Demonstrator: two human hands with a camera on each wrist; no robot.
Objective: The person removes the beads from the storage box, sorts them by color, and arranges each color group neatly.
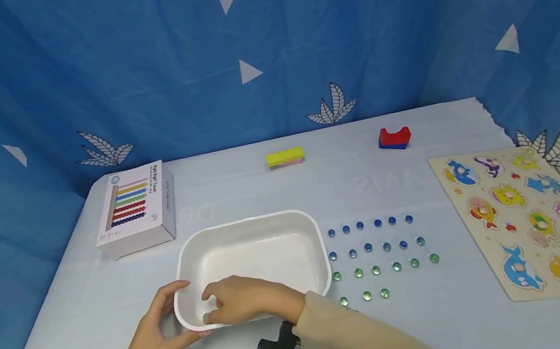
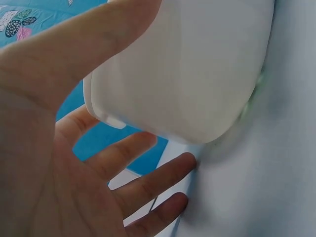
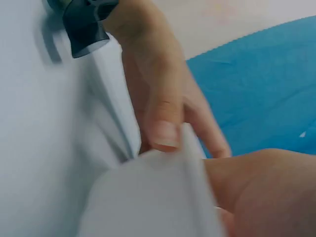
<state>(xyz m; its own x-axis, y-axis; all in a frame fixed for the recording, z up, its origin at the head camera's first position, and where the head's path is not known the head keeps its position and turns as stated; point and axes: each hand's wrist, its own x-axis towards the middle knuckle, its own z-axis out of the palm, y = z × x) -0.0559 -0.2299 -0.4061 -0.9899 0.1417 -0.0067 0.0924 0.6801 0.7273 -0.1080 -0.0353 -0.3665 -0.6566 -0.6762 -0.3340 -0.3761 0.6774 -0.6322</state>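
A white plastic basin (image 1: 251,220) stands on the table in the head view. My left hand (image 1: 147,339) holds its near left corner, with the thumb along the front rim and a finger at the left side. In the left wrist view, the other fingers (image 2: 153,185) spread beside the basin wall. My right hand (image 1: 247,300) reaches inside the basin at the same corner, index finger and thumb apart. At its thumb tip shows a small green glass bead (image 1: 205,318). In the right wrist view, the basin wall hides most of that hand.
Rows of blue beads (image 1: 377,223) and green beads (image 1: 376,270) lie right of the basin. A boxed toy (image 1: 135,208) stands back left, yellow (image 1: 284,156) and red blocks (image 1: 395,136) at the back. An animal puzzle board (image 1: 487,252) lies at the right.
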